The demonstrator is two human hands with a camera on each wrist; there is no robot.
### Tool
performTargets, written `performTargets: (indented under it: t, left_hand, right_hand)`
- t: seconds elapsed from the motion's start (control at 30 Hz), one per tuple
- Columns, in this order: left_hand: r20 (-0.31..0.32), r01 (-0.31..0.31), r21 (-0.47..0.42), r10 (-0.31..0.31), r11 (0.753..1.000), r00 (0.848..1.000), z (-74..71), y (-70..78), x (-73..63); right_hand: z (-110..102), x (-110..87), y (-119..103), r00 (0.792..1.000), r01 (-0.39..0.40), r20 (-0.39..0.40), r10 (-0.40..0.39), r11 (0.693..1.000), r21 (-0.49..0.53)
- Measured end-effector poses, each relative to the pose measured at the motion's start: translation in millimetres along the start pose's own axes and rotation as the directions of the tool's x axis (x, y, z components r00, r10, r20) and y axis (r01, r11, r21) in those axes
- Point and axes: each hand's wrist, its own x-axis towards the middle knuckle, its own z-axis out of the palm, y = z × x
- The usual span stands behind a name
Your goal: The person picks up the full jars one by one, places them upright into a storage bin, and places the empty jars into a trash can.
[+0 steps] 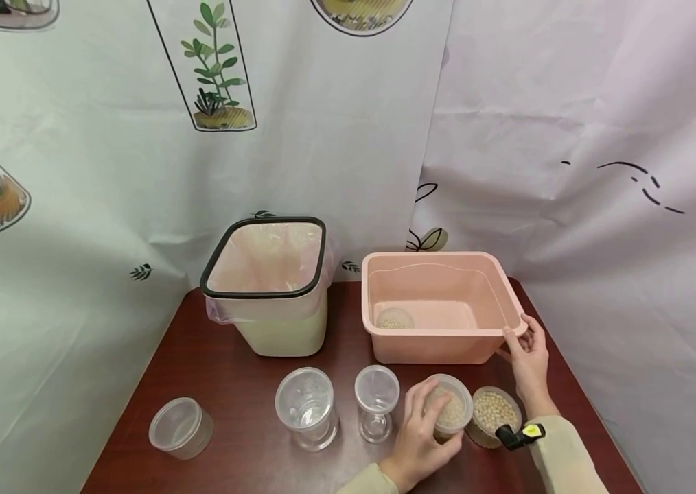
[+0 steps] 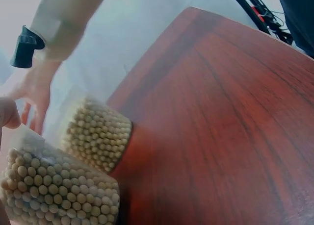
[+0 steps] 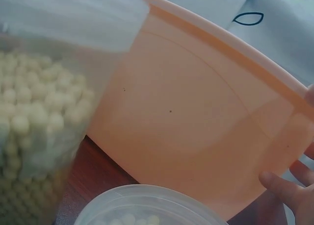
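Bin (image 1: 286,329): on table (image 1: 243,412), basin's (image 1: 428,350) 9 o'clock
Inner tub (image 1: 395,313): in basin, 8 o'clock
Goblet (image 1: 379,394): basin's 7 o'clock
Middle tub (image 1: 462,391): basin's 6 o'clock
Rightmost tub (image 1: 482,436): basin's 5 o'clock

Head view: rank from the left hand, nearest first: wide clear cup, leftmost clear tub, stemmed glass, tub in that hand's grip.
From the left hand:
1. Held tub, in its grip.
2. Stemmed glass, just to its left.
3. Wide clear cup, left of that glass.
4. Leftmost clear tub, far left on the table.
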Motion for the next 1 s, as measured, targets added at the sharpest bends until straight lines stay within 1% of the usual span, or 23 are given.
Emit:
performTargets:
  t: [0.1, 0.2, 0.27, 0.3, 0.37, 0.43, 0.5, 0.53, 0.63, 0.7, 0.87, 1.0]
  left_hand:
    - [-0.013, -0.023, 0.0, 0.023, 1.0, 1.0, -2.9, 1.6, 6.4]
    - [-0.028, -0.066, -0.004, 0.065, 0.998, 0.997, -7.2, 4.7, 15.4]
    - [-0.046, -0.095, -0.008, 0.094, 0.995, 0.994, -10.9, 7.4, 22.0]
    - [-0.053, -0.103, -0.011, 0.103, 0.995, 0.993, -12.8, 8.9, 25.3]
    - [-0.069, -0.114, -0.016, 0.113, 0.993, 0.991, -16.7, 12.1, 31.7]
    - [-0.081, -0.115, -0.021, 0.113, 0.993, 0.99, -20.3, 15.4, 37.7]
    - [-0.086, -0.109, -0.023, 0.107, 0.994, 0.991, -23.5, 18.4, 43.4]
    - [-0.089, -0.109, -0.023, 0.107, 0.994, 0.99, -25.1, 19.6, 45.9]
    - [-0.099, -0.107, -0.017, 0.105, 0.994, 0.99, -29.8, 22.8, 52.9]
    - [-0.106, -0.108, -0.014, 0.106, 0.994, 0.989, -33.1, 24.5, 57.7]
    - [-0.115, -0.096, -0.013, 0.094, 0.995, 0.989, -42.7, 29.0, 71.9]
    - [-0.122, -0.079, -0.026, 0.076, 0.997, 0.99, -50.9, 32.1, 85.0]
  right_hand:
    - [-0.1, -0.3, -0.6, 1.0, -0.002, -0.001, 0.002, 1.0, 0.008]
    - [-2.0, 0.4, 3.7, 0.999, 0.036, 0.004, -0.036, 0.999, -0.006]
    - [-3.7, 1.4, 8.1, 0.999, 0.053, 0.007, -0.053, 0.998, 0.017]
    - [-4.2, 1.8, 9.9, 0.998, 0.06, 0.01, -0.06, 0.998, 0.028]
    - [-4.7, 1.9, 11.2, 0.997, 0.075, 0.022, -0.075, 0.997, 0.014]
    - [-4.0, 1.7, 10.2, 0.998, 0.064, 0.014, -0.064, 0.998, 0.026]
    - [-2.6, 0.8, 6.5, 0.999, 0.045, 0.008, -0.045, 0.999, 0.013]
    - [-2.0, 0.6, 4.6, 1.0, 0.031, 0.003, -0.031, 1.0, 0.004]
    - [-0.5, 0.4, 0.5, 0.999, -0.03, -0.019, 0.031, 0.999, 0.031]
    - [-0.2, 0.6, -0.5, 0.998, -0.053, -0.023, 0.054, 0.998, 0.026]
    - [-0.1, 1.3, 0.1, 0.998, -0.06, -0.032, 0.06, 0.998, 0.011]
    - [0.0, 1.3, 0.4, 0.999, -0.039, -0.022, 0.039, 0.999, 0.007]
